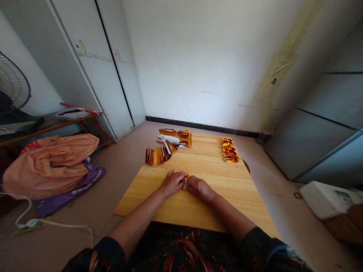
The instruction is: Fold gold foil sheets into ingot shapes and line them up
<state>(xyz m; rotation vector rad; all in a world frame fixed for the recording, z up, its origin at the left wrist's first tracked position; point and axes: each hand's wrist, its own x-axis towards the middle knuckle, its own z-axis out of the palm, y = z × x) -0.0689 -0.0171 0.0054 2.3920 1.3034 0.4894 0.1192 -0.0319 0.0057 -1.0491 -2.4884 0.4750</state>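
Note:
Close together over the wooden table [215,211], my left hand [173,183] and my right hand [200,188] pinch a small piece of gold foil paper [185,184] between them. Its pale side faces up, and a bit of gold shows at the top. My fingers hide most of it. Beyond my left hand stands a curved stack of gold foil paper [157,155]. Behind that lies a flat pile of gold foil sheets [184,138] with a white roll-like bundle [168,139] beside it. Folded gold foil pieces [229,151] form a row at the far right of the table.
An orange bag [53,158] and a purple bag [73,189] lie left of the table, near a white cable [62,223]. A low wooden bench [85,119], a fan [14,83] and grey cabinets [85,56] stand behind. At right is a white box [326,198].

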